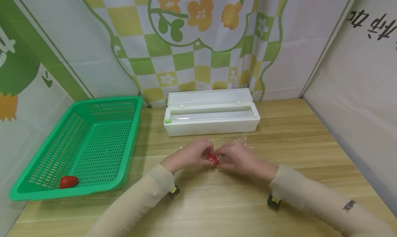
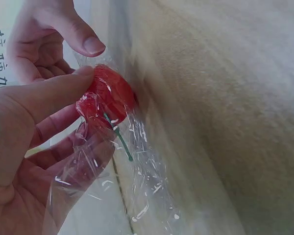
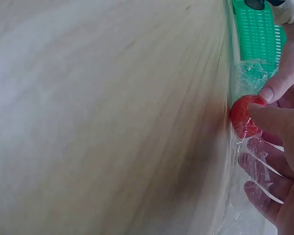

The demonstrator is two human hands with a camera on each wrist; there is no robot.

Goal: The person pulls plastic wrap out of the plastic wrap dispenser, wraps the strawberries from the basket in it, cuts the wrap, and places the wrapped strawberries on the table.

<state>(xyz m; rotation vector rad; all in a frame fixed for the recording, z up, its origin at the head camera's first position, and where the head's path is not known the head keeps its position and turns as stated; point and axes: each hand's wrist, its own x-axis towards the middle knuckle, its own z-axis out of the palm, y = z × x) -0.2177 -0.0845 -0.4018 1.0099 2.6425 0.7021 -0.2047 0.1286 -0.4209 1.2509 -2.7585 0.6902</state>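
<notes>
Right in the middle of the table (image 1: 217,209), near side of the open white box (image 1: 212,127), left hand (image 1: 193,154) is pinching a red fruit (image 1: 212,159) bunched in clear film (image 2: 142,176). Right hand (image 1: 240,158) is right up against the film, honestly can't tell if it's gripping. Another red piece (image 1: 69,182) sits in the green basket (image 1: 132,147), far left.

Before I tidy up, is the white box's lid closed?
No, the lid stands open at the back of the white box.
</notes>
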